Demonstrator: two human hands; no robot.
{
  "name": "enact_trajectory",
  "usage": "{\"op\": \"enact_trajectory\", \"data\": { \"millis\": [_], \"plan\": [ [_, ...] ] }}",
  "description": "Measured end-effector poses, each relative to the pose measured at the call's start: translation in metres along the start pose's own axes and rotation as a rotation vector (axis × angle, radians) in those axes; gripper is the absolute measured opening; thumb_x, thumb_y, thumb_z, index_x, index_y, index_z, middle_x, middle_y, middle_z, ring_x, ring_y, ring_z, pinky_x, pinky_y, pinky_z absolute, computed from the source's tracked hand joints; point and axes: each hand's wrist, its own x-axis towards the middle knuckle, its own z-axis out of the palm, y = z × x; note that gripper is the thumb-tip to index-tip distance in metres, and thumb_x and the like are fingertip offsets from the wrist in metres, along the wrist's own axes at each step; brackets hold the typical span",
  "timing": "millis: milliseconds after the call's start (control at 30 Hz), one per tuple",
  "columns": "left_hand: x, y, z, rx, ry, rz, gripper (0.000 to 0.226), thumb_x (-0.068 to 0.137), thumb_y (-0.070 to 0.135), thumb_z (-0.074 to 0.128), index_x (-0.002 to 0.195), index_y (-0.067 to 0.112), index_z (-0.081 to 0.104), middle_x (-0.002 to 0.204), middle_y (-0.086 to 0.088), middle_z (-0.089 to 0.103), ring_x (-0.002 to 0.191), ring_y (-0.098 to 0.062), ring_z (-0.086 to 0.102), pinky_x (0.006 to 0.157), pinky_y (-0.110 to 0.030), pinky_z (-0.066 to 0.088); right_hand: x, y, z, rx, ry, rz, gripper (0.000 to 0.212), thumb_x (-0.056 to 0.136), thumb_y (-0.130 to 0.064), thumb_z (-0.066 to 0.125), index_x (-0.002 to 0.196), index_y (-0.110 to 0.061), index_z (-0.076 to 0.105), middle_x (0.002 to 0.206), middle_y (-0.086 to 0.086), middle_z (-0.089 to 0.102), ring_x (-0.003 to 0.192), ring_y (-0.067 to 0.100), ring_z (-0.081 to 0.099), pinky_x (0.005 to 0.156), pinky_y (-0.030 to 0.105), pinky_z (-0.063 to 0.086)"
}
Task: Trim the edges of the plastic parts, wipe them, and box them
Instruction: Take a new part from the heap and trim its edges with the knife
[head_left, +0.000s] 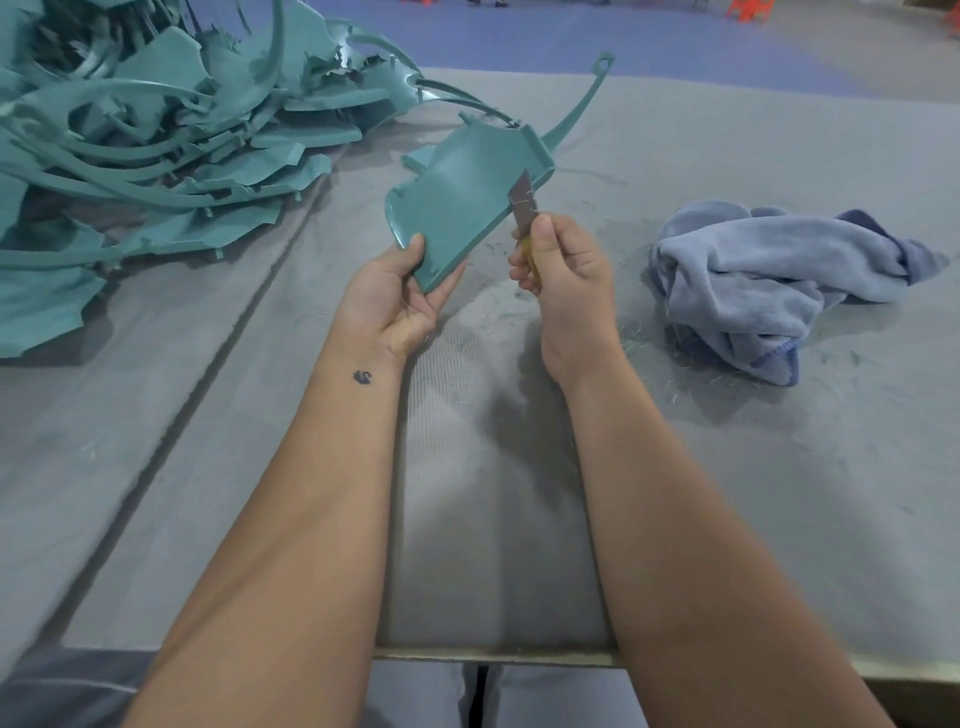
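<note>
On my far left I see the heap of teal plastic parts piled on the grey table, the untrimmed stock by my reading, kept within reach of the hand that feeds the work. Next comes the left hand: its thumb lies on the near face of the single teal part and its fingers curl under the lower corner, so the piece is lifted off the table and tilted with its long right edge free for the cut. Against that edge rests the knife blade; I judge this to be the trimming step. The right hand is wrapped closed round the yellowish knife handle, thumb up near the blade for control. Fine shavings speckle the table below. Further right the blue cloth lies crumpled, close by for the wiping. I see no box in view.
</note>
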Motion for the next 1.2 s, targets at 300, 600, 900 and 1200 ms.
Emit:
{"op": "enact_trajectory", "data": {
  "millis": [300, 600, 900, 1200],
  "plan": [
    [0.002, 0.0, 0.0, -0.025, -0.015, -0.003, 0.023, 0.103, 0.005, 0.038, 0.097, -0.006, 0.057, 0.087, -0.019, 0.071, 0.064, -0.027, 0.07, 0.063, -0.034, 0.06, -0.004, 0.001, 0.004, -0.242, -0.288, 0.048, 0.026, 0.098, -0.012, 0.052, 0.075, -0.018, 0.064, 0.06, -0.002, 0.052, 0.053, 0.006, 0.043, 0.055, 0.017, 0.037],
    [0.002, -0.004, 0.006, -0.064, -0.061, -0.015, 0.023, 0.103, 0.007, 0.038, 0.101, -0.006, 0.056, 0.079, -0.022, 0.07, 0.063, -0.029, 0.071, 0.055, -0.036, 0.06, -0.005, 0.002, 0.004, -0.298, -0.284, 0.08, 0.026, 0.096, -0.01, 0.054, 0.079, 0.007, 0.064, 0.057, -0.001, 0.049, 0.055, 0.01, 0.041, 0.053, 0.02, 0.035],
    [0.003, 0.002, -0.001, -0.093, -0.037, 0.006, 0.021, 0.103, 0.004, 0.037, 0.103, -0.006, 0.056, 0.102, -0.012, 0.067, 0.071, -0.026, 0.072, 0.06, -0.035, 0.061, -0.002, 0.0, 0.002, -0.332, 0.036, -0.1, 0.025, 0.097, -0.011, 0.049, 0.074, -0.016, 0.058, 0.069, 0.001, 0.052, 0.066, 0.015, 0.045, 0.064, 0.03, 0.038],
    [0.008, -0.002, -0.001, 0.148, -0.072, 0.128, 0.032, 0.102, 0.004, 0.038, 0.133, 0.005, 0.048, 0.099, -0.01, 0.07, 0.079, -0.02, 0.072, 0.067, -0.031, 0.061, 0.011, -0.005, -0.014, 0.059, 0.464, 0.13, 0.021, 0.097, -0.028, 0.053, 0.079, -0.018, 0.05, 0.061, -0.004, 0.046, 0.051, 0.008, 0.037, 0.047, 0.02, 0.031]
  ]
}}
